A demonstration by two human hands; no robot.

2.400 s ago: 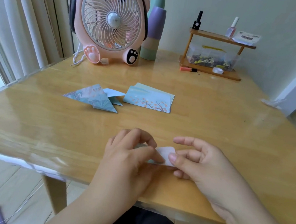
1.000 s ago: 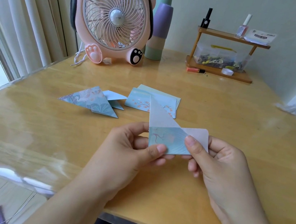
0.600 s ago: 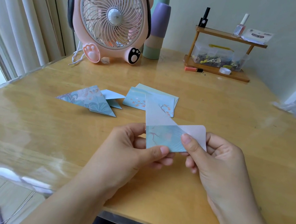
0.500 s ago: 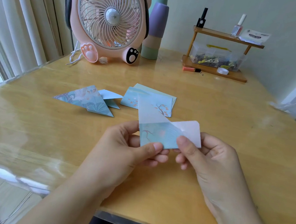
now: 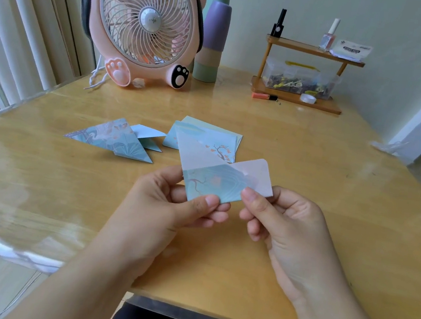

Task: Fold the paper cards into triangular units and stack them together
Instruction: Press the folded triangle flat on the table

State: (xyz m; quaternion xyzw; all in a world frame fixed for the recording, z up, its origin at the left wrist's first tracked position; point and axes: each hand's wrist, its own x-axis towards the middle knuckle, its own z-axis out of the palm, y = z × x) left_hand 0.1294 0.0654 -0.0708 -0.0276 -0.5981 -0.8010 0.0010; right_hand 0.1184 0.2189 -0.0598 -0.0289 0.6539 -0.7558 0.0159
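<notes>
Left hand [image 5: 171, 207] and right hand [image 5: 286, 223] pinch the half-folded card [image 5: 214, 184] between them above the table [image 5: 311, 159].

The desk [image 5: 309, 172] is seen to be of pale wood under a clear, glossy sheet in which light is mirrored. The half-folded card [image 5: 214, 184] is made of smooth paper, printed blue on one face and left plain matt white on the other. The fan [image 5: 141, 24] is cased in smooth pink plastic. The small shelf [image 5: 302, 102] is built of varnished wood, and a clear plastic box [image 5: 298, 77] is kept in it.
</notes>
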